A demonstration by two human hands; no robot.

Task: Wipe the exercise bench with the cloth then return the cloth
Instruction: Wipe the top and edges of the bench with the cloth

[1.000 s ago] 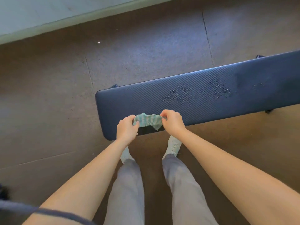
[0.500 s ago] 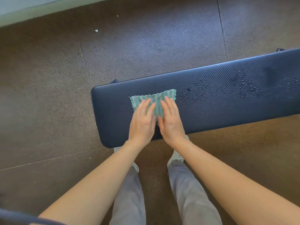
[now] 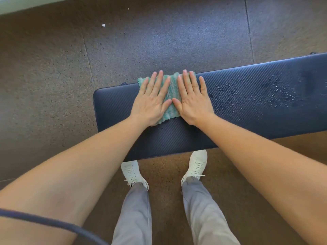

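Observation:
A dark blue padded exercise bench (image 3: 247, 110) runs from the middle to the right edge. A green and white cloth (image 3: 170, 92) lies spread flat near its left end, reaching over the far edge. My left hand (image 3: 152, 101) and my right hand (image 3: 192, 101) lie side by side, palms down, pressing on the cloth with fingers straight and slightly apart. Neither hand curls around it. Water droplets (image 3: 276, 92) dot the bench surface to the right of my hands.
Speckled brown rubber floor tiles (image 3: 62, 76) surround the bench. My white shoes (image 3: 131, 172) (image 3: 196, 165) stand at its near edge. A pale wall base (image 3: 26, 4) runs along the top left. A dark cord (image 3: 53, 223) crosses the bottom left corner.
The cloth went from bunched between both hands at the near edge to spread flat. Both hands then pushed it across the bench to the far edge.

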